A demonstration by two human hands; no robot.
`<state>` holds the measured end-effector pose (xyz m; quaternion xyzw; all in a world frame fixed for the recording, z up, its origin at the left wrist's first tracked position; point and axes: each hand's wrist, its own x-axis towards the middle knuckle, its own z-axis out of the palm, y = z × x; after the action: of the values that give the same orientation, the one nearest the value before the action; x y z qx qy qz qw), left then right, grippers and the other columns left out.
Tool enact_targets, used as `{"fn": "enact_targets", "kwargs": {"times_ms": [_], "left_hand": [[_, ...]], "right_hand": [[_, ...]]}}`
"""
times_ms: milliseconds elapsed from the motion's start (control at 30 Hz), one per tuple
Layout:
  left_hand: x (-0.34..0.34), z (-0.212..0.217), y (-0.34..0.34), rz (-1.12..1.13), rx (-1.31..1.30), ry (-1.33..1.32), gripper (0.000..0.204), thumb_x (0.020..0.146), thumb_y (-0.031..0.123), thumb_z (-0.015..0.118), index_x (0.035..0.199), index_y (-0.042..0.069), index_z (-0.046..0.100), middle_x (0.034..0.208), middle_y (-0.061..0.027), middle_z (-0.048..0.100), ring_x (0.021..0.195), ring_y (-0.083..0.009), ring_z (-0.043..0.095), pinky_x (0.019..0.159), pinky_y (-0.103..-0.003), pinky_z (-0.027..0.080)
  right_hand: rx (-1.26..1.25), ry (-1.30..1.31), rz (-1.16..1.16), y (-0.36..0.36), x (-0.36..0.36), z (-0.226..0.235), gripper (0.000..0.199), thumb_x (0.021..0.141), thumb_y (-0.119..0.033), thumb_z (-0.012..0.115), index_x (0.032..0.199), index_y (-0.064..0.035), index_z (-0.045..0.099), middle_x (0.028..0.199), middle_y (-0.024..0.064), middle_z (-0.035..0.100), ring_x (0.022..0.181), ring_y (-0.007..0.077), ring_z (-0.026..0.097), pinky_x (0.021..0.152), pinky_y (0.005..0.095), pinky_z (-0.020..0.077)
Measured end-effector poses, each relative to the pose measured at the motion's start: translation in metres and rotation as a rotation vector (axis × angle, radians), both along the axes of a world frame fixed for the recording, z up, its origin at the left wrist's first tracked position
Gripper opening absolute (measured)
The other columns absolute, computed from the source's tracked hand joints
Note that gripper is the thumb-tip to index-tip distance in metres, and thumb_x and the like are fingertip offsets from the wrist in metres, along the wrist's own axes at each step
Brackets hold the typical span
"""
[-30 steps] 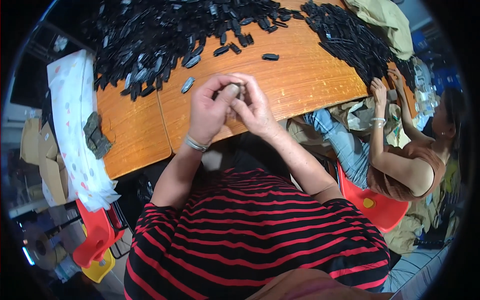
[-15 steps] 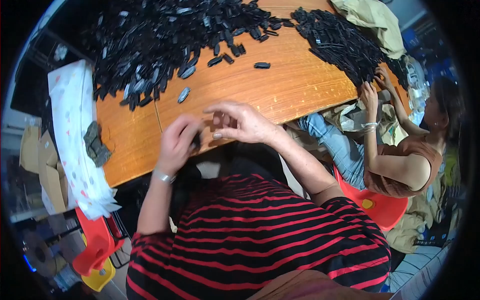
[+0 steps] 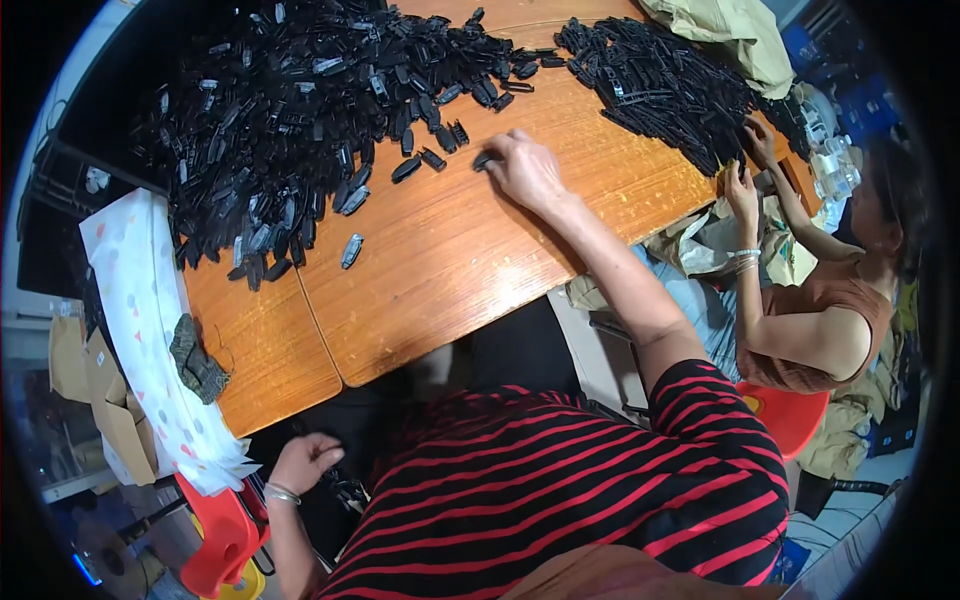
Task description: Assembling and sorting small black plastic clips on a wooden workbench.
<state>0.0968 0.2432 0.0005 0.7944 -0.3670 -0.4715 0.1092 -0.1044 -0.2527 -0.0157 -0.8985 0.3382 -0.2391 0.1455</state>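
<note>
My right hand (image 3: 527, 172) reaches out over the wooden table (image 3: 430, 290). Its thumb and fingers close on a small black oval plastic piece (image 3: 485, 160) at the tabletop. To the left of it spreads a large heap of similar black plastic pieces (image 3: 300, 130), with a few strays near its edge, one of them a shiny oval piece (image 3: 351, 251). My left hand (image 3: 305, 464) is down below the table's near edge, beside my lap. Its fingers are loosely bent with the thumb apart, and I see nothing in them.
A second pile of thin black strips (image 3: 660, 90) lies at the far right. There a person (image 3: 810, 310) on a red chair handles strips. A dotted white sheet (image 3: 130, 300) and a dark green cloth (image 3: 197, 360) drape the left end. Small dark items (image 3: 347, 490) show beside my left hand.
My hands have parted: the left dropped below the table edge, the right stretched forward to the lone black piece and took hold of it. The dark thing between my hands is gone from sight.
</note>
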Motion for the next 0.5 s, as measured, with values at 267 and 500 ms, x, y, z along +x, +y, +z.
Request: {"fn": "enact_targets", "kwargs": {"times_ms": [267,500], "left_hand": [[-0.031,0.024,-0.259,-0.077,-0.87,-0.225,0.012,0.084,0.011,0.061,0.09,0.001,0.062,0.084,-0.0143,0.063,0.075,-0.0289,0.062,0.067,-0.034,0.049],[-0.066,0.003,-0.39,-0.234,-0.951,-0.66,0.021,0.079,0.019,0.067,0.089,0.002,0.059,0.087,-0.0138,0.055,0.081,-0.0309,0.06,0.069,-0.04,0.05]], "right_hand": [[0.016,-0.043,-0.135,-0.08,0.012,0.018,0.019,0.081,-0.013,0.062,0.098,-0.0098,0.069,0.097,0.0161,0.062,0.087,0.0355,0.062,0.077,0.0421,0.0503],[-0.183,0.24,-0.085,-0.144,0.036,0.009,0.021,0.08,-0.01,0.057,0.099,-0.0088,0.066,0.1,0.0184,0.06,0.093,0.0374,0.06,0.081,0.0441,0.0484]]}}
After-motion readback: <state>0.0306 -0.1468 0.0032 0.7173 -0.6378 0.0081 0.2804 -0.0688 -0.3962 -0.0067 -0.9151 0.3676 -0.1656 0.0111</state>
